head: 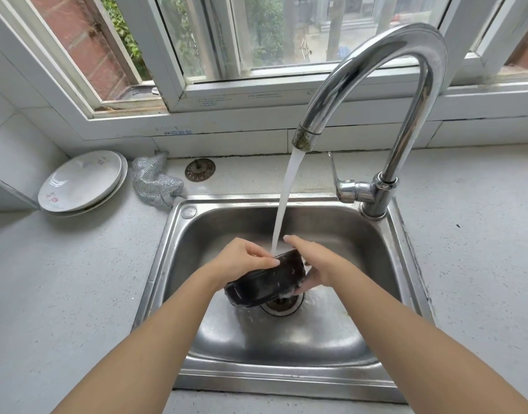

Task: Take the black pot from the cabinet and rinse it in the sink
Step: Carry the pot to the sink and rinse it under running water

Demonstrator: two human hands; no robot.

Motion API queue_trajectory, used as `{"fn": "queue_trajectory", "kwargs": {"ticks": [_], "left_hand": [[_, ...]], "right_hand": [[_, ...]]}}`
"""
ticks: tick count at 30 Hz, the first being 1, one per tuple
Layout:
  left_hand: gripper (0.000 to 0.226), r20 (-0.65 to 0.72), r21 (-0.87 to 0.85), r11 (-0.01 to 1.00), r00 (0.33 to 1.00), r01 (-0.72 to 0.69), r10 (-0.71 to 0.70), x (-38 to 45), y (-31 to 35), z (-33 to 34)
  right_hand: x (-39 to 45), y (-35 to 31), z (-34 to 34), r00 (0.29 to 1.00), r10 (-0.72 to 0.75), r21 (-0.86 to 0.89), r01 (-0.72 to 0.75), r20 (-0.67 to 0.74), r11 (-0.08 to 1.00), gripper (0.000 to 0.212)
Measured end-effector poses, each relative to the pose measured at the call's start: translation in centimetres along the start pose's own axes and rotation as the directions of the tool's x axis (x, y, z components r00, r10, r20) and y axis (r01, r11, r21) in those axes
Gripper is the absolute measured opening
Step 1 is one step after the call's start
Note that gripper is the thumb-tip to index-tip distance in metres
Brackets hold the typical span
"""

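The black pot (pixel 267 280) is held tilted, rim facing away, inside the stainless sink (pixel 286 351) above the drain (pixel 282 303). Water (pixel 283 204) from the chrome faucet (pixel 376 94) runs down behind its upper edge. Two stacked white plates (pixel 80 180), a metallic scouring cloth (pixel 155 180) and a drain strainer (pixel 200 170) rest on the speckled grey countertop (pixel 77 279) below the window (pixel 256 40). The left hand (pixel 241 259) pinches the upper rim; the right hand (pixel 315 265) is closed around the right side.
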State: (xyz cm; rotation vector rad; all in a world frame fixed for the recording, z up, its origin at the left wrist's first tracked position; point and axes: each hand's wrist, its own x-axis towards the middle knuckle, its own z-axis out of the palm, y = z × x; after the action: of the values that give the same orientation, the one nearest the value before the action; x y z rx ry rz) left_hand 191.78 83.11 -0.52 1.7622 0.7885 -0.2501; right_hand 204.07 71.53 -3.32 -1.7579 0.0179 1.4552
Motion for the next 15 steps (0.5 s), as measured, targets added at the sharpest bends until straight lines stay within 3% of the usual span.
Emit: {"fn": "queue_trajectory", "kwargs": {"ticks": [3, 5, 8, 11, 13, 14, 15], "left_hand": [[0.002, 0.015, 0.012, 1.000, 1.000, 0.013, -0.013, 0.0, -0.6, 0.2], [0.008, 0.023, 0.021, 0.999, 0.999, 0.032, -0.032, -0.3, -1.0, 0.0], [0.022, -0.035, -0.037, 0.997, 0.997, 0.061, -0.063, -0.7, -1.7, -0.3], [0.011, -0.256, -0.090, 0.994, 0.963, 0.064, -0.085, -0.2, -3.0, -0.8], [0.031, -0.370, -0.072, 0.985, 0.913, 0.155, -0.171, 0.2, -3.6, -0.9], [0.033, -0.382, -0.106, 0.972, 0.893, 0.212, -0.237, 0.1, -3.8, -0.8], [0.020, -0.373, -0.156, 0.953, 0.878, 0.261, -0.301, 0.1, -4.2, -0.8]], "right_hand": [[0.3, 0.6, 0.5, 0.993, 0.115, 0.114, -0.118, 0.031, 0.986, 0.010], [0.4, 1.0, 0.9, 0.992, 0.123, 0.171, -0.125, 0.022, 0.977, 0.005], [0.6, 1.7, 1.5, 0.998, 0.069, 0.229, -0.066, -0.005, 0.971, 0.013], [0.6, 2.1, 1.8, 0.999, 0.000, 0.264, 0.009, -0.034, 0.965, 0.023], [0.5, 2.4, 1.7, 0.998, -0.044, 0.250, 0.054, -0.046, 0.967, 0.033], [0.4, 2.6, 1.6, 0.997, -0.064, 0.233, 0.074, -0.050, 0.970, 0.036], [0.4, 2.8, 1.5, 0.996, -0.076, 0.221, 0.086, -0.056, 0.971, 0.039]]}}
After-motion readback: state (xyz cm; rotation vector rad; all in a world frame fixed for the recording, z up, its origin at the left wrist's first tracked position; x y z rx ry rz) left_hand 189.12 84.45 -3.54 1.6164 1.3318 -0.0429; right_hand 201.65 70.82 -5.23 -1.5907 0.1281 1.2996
